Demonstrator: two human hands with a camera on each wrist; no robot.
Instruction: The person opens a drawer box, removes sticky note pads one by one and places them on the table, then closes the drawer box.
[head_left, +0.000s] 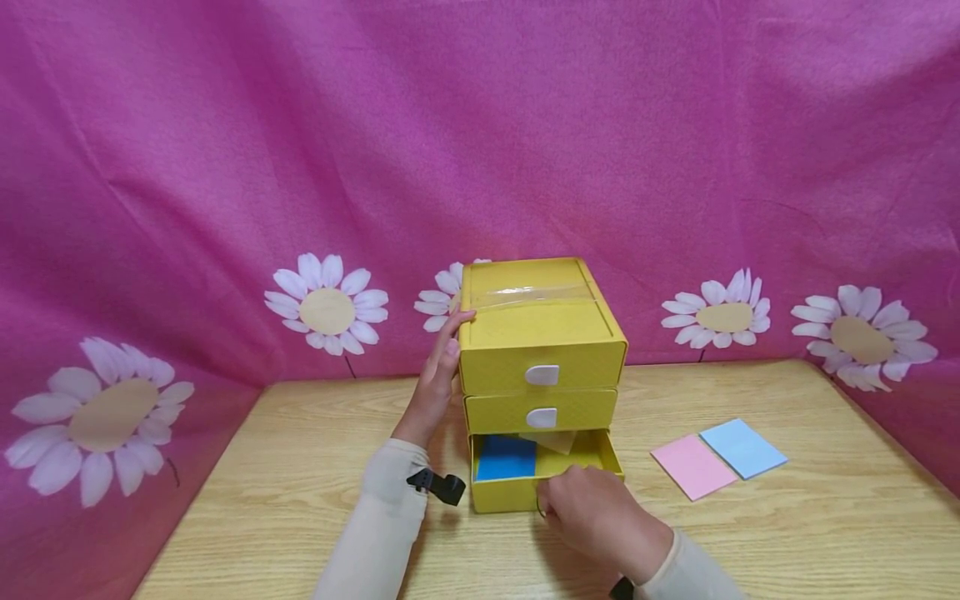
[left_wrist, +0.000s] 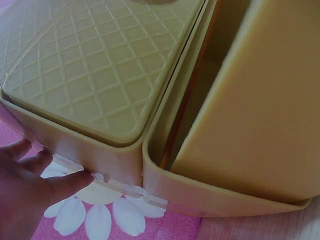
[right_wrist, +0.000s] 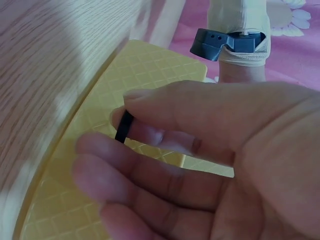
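Note:
A yellow three-drawer box [head_left: 543,325] stands on the table, its bottom drawer [head_left: 504,497] pulled out. A blue paper pad [head_left: 506,457] and a pale yellow paper [head_left: 553,439] lie inside that drawer. My left hand [head_left: 435,383] rests against the box's left side, fingers extended; in the left wrist view the fingertips [left_wrist: 82,178] touch the side wall. At the bottom drawer's front, my right hand [head_left: 596,510] pinches a thin black strip [right_wrist: 124,127] between thumb and forefinger, as the right wrist view shows.
A pink paper pad [head_left: 694,467] and a light blue paper pad [head_left: 744,448] lie side by side on the wooden table [head_left: 300,483], right of the box. White tabs [head_left: 542,375] mark the two upper drawers. Behind hangs a magenta cloth [head_left: 480,133] with daisies.

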